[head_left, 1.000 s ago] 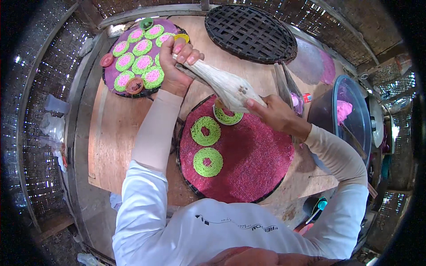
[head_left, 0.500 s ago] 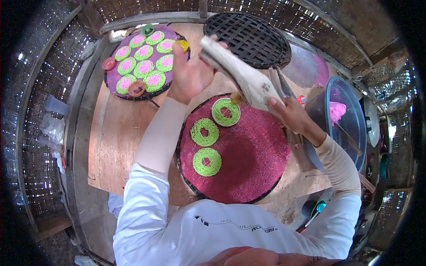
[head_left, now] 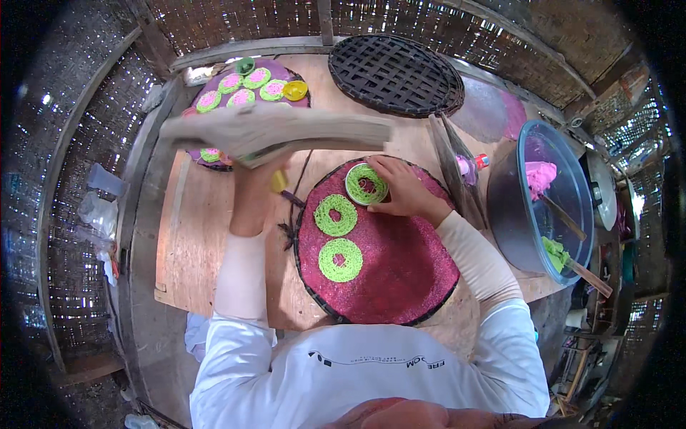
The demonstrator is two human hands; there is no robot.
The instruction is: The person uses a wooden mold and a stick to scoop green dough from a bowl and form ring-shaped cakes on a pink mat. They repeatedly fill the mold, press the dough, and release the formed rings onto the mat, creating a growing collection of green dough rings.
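My left hand (head_left: 259, 171) is raised over the left of the table, closed around a long pale wooden tool (head_left: 286, 127), blurred by motion. A small yellow piece (head_left: 279, 181) shows beside that wrist; I cannot tell whether it belongs to the tool. At the far side of a round tray with a maroon mesh surface (head_left: 389, 286), my right hand (head_left: 409, 190) grips a white ring (head_left: 350, 194) by its edge. Green strands of dough (head_left: 366, 184) lie inside it. Nearer me on the tray sit two green stranded dough rings, one (head_left: 336, 204) beyond the other (head_left: 349, 270).
Behind the wooden tool, a purple-topped round tray (head_left: 286, 74) bears several green-and-pink rounds and coloured cups. A dark woven tray (head_left: 396, 75) lies at the back. To the right stand wooden pieces (head_left: 457, 168) and a large tub (head_left: 504, 214) with pink and green dough.
The wooden tool has passed from my right hand to my left and swung leftward. My right hand has come down onto the white ring on the tray.
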